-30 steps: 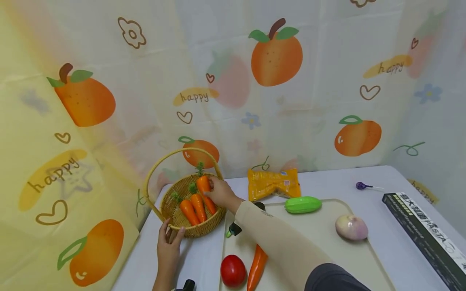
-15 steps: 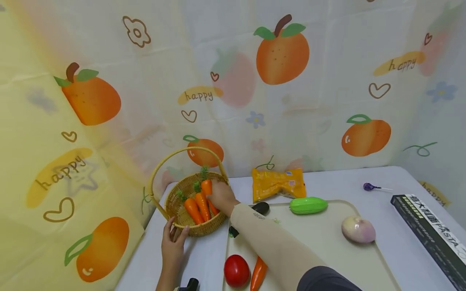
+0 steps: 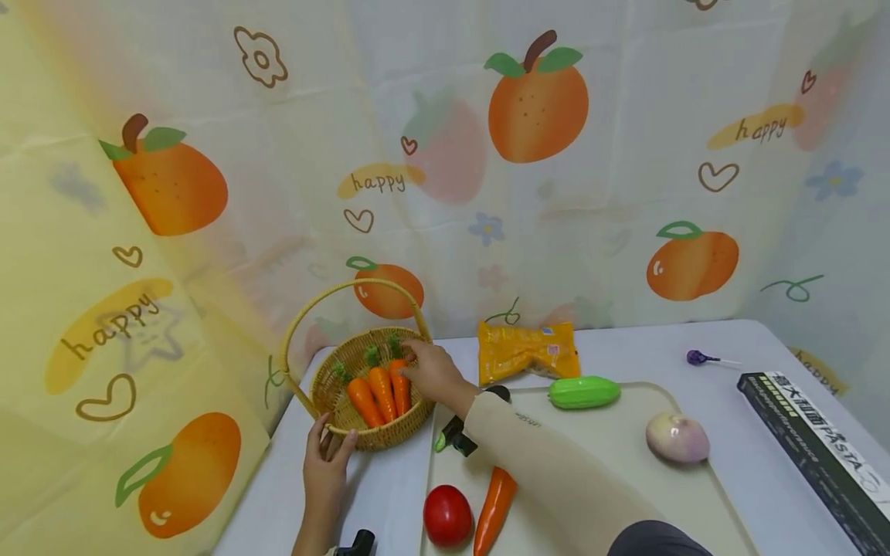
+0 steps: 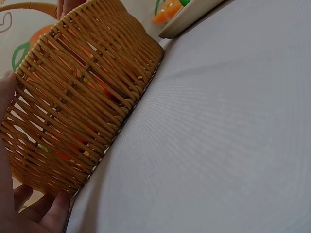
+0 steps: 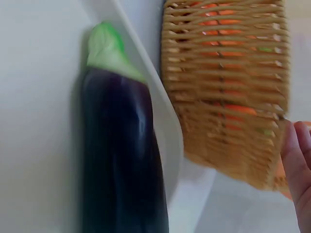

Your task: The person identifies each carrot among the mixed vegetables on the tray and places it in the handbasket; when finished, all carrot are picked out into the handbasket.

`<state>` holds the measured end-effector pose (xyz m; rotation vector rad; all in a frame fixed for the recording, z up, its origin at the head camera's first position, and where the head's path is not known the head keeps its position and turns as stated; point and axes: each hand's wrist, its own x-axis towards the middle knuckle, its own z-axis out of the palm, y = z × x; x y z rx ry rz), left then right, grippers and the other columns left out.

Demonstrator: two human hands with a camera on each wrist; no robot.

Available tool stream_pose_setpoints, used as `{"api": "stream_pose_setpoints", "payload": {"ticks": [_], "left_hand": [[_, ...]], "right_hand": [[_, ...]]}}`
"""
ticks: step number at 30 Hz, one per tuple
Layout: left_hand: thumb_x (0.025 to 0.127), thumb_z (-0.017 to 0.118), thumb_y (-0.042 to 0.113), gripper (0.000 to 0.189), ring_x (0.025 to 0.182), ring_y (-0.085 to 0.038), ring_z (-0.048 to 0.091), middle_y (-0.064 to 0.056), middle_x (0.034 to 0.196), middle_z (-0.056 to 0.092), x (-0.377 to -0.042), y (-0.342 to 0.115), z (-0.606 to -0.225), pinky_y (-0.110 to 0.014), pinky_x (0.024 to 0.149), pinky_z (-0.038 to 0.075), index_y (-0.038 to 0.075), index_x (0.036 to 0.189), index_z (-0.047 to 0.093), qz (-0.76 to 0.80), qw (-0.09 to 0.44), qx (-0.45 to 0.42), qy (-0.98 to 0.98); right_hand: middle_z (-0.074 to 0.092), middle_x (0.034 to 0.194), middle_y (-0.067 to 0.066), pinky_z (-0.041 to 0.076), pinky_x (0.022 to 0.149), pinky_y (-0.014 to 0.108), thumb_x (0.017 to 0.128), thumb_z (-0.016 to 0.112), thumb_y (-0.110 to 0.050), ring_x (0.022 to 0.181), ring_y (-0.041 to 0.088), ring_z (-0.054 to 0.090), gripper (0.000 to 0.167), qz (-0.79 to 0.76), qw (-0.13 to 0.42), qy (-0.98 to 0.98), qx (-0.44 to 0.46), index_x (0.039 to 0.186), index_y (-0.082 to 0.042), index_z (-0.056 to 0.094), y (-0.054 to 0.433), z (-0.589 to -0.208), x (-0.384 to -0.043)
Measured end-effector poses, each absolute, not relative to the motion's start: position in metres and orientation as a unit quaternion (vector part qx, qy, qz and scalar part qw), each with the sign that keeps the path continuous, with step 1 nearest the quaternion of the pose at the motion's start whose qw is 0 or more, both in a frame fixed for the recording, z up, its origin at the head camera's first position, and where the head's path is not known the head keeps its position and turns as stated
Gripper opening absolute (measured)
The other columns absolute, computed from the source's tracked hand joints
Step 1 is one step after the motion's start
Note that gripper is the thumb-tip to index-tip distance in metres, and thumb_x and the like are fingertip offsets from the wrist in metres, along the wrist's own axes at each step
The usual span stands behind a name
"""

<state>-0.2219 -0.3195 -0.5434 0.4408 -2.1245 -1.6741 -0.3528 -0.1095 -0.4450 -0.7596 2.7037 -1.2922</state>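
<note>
Several toy-like carrots lie in the round wicker basket; three show side by side, a left one, a middle one and a right one, green tops towards the back. My left hand grips the basket's near left side, thumb up at the rim and fingers low against the weave. Over the right rim reaches my right hand, its fingertips beside the top of the right carrot. In the right wrist view, loosely extended fingers are right at the rim.
Right of the basket lies a cream tray with an eggplant, a tomato, a long orange vegetable, a ridged green gourd and an onion. Beyond are a yellow packet, lollipop and pasta box.
The right carrot, earlier tilted up in my right hand, now lies alongside the others. My right hand has drawn back from it towards the rim. The left hand stays on the basket.
</note>
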Motion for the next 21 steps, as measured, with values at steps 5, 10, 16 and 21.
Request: {"api": "stream_pose_setpoints", "payload": {"ticks": [5, 10, 16, 21], "left_hand": [[0.090, 0.071, 0.031, 0.072, 0.136, -0.034, 0.035, -0.010, 0.156, 0.026, -0.222, -0.319, -0.541, -0.025, 0.092, 0.043, 0.017, 0.150, 0.034, -0.597, 0.192, 0.160, -0.762], [0.092, 0.070, 0.030, 0.070, 0.136, -0.034, 0.036, -0.014, 0.155, 0.027, -0.222, -0.322, -0.534, -0.019, 0.089, 0.043, 0.018, 0.150, 0.033, -0.595, 0.196, 0.158, -0.763], [0.091, 0.071, 0.032, 0.072, 0.136, -0.032, 0.036, -0.010, 0.156, 0.026, -0.225, -0.323, -0.533, -0.014, 0.089, 0.042, 0.018, 0.150, 0.033, -0.601, 0.201, 0.157, -0.757], [0.091, 0.071, 0.030, 0.072, 0.137, -0.032, 0.034, -0.008, 0.157, 0.024, -0.223, -0.319, -0.540, -0.010, 0.086, 0.042, 0.018, 0.151, 0.032, -0.606, 0.189, 0.163, -0.756]], "right_hand": [[0.062, 0.116, 0.005, 0.052, 0.074, 0.028, 0.092, 0.070, -0.026, 0.092, 0.016, 0.061, 0.053, -0.423, 0.011, 0.870, -0.253, 0.139, -0.010, 0.051, -0.081, -0.439, -0.341], [0.063, 0.113, 0.003, 0.052, 0.069, 0.025, 0.090, 0.072, -0.027, 0.087, 0.011, 0.060, 0.052, -0.452, 0.008, 0.861, -0.231, 0.136, -0.010, 0.054, -0.056, -0.434, -0.320], [0.065, 0.109, 0.003, 0.054, 0.071, 0.028, 0.090, 0.072, -0.024, 0.086, 0.013, 0.062, 0.048, -0.475, -0.011, 0.859, -0.190, 0.132, -0.009, 0.057, -0.018, -0.433, -0.295], [0.065, 0.104, 0.000, 0.054, 0.071, 0.028, 0.089, 0.073, -0.021, 0.086, 0.013, 0.062, 0.044, -0.492, -0.016, 0.859, -0.145, 0.129, -0.007, 0.059, 0.023, -0.453, -0.268]]}}
